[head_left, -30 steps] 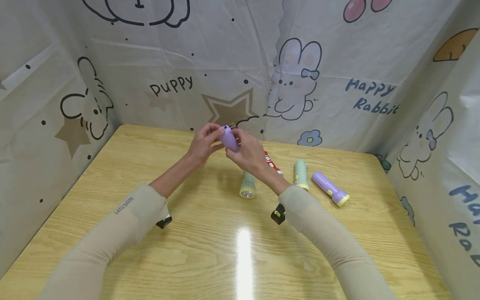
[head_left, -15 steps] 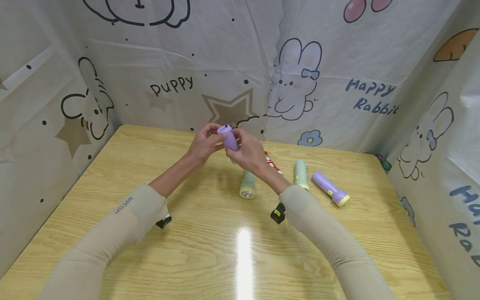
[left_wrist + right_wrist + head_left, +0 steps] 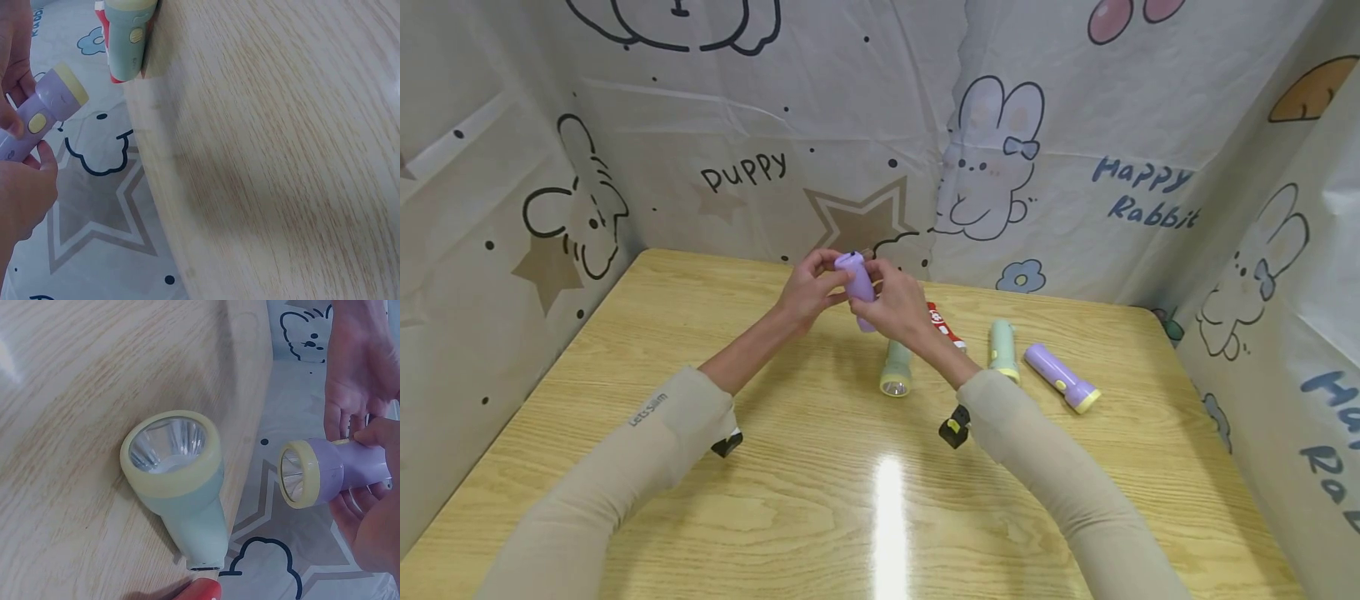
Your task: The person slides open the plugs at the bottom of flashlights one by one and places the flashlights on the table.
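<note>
Both hands hold a purple flashlight (image 3: 861,286) above the back of the table. My left hand (image 3: 807,289) grips it from the left, thumb across the barrel. From the right, my right hand (image 3: 898,305) pinches its barrel. In the head view the tail end points up and away; a thin bit beside it is too small to make out. The left wrist view shows the flashlight (image 3: 53,103) with its yellow rim and yellow button. Its clear lens faces the camera in the right wrist view, where the purple flashlight (image 3: 325,470) lies between both hands' fingers.
A green flashlight (image 3: 896,372) lies below the right hand. Behind that wrist is a red-and-white item (image 3: 943,325), partly hidden. Further right lie another green flashlight (image 3: 1002,346) and a purple flashlight (image 3: 1060,377). Printed cloth (image 3: 865,125) walls the table's back and sides.
The held flashlight has turned in the fingers, and its lower end now shows beneath the right thumb. Both arms have stayed almost in place. The things on the table have not moved.
</note>
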Available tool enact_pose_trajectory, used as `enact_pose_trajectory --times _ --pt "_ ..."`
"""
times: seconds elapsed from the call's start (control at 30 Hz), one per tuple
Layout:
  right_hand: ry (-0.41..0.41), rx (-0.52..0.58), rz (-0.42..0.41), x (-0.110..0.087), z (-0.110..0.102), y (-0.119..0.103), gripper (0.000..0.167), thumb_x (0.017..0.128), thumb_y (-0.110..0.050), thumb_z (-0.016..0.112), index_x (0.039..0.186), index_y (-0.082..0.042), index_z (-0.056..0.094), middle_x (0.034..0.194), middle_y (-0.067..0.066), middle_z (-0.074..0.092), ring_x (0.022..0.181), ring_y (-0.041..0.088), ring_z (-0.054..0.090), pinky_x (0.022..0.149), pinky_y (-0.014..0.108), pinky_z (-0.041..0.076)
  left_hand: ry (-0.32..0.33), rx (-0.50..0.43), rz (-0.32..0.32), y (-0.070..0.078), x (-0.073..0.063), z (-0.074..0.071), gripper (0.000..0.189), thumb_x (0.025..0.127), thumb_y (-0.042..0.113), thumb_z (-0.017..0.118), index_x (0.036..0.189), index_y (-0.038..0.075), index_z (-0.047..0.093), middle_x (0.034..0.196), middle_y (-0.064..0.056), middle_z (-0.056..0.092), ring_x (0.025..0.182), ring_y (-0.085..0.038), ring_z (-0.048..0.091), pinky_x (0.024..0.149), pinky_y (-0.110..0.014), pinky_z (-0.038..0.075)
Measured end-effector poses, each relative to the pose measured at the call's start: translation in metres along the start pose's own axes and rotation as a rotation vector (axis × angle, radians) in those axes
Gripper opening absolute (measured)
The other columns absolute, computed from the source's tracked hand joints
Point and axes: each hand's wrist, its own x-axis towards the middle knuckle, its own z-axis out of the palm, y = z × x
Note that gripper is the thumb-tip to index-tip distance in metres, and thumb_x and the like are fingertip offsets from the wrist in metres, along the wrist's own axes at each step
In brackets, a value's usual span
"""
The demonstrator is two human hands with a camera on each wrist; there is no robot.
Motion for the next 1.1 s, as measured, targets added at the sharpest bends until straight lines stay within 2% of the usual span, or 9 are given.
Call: enact_pose_trajectory --times 0.2,0.67,0.9,1.1 --pt "-0.017 0.019 0.051 0.0016 -0.001 -0.0015 0.045 0.085 -0.018 0.076 0.122 0.001 0.058 0.111 0.015 0.069 0.09 0.023 0.069 0.075 0.034 0.058 0.018 0.037 -0.026 0.0007 0.0007 0.001 0.024 0.097 0.004 0.06 0.119 0.003 0.049 0.109 -0.007 0.05 0.102 -0.019 0.055 0.091 -0.038 0.056" --pt "-0.103 0.131 0.163 0.0029 -0.0022 -0.003 0.047 0.085 -0.017 0.076 0.123 0.004 0.058 0.111 0.016 0.068 0.093 0.026 0.068 0.074 0.033 0.06 0.017 0.109 -0.073 -0.002 0.0028 -0.0015 0.036 0.1 0.008 0.056 0.131 -0.007 0.048 0.113 -0.011 0.051 0.102 -0.021 0.055 0.089 -0.038 0.057" --pt "-0.096 0.162 0.221 0.0041 0.0007 -0.0022 0.041 0.083 -0.016 0.077 0.116 0.004 0.063 0.106 0.015 0.07 0.094 0.025 0.068 0.073 0.031 0.059 0.022 0.129 -0.1 -0.0045 0.0031 -0.0015 0.038 0.1 0.01 0.057 0.132 -0.009 0.048 0.117 -0.013 0.051 0.105 -0.023 0.055 0.091 -0.041 0.057" --pt "-0.1 0.22 0.304 0.0046 0.0028 -0.0039 0.041 0.083 -0.017 0.079 0.115 0.003 0.064 0.104 0.014 0.068 0.095 0.025 0.065 0.076 0.034 0.058 0.026 0.13 -0.123 -0.006 0.0028 -0.0013 0.04 0.1 0.012 0.058 0.132 -0.009 0.048 0.117 -0.013 0.051 0.11 -0.028 0.054 0.093 -0.042 0.056"
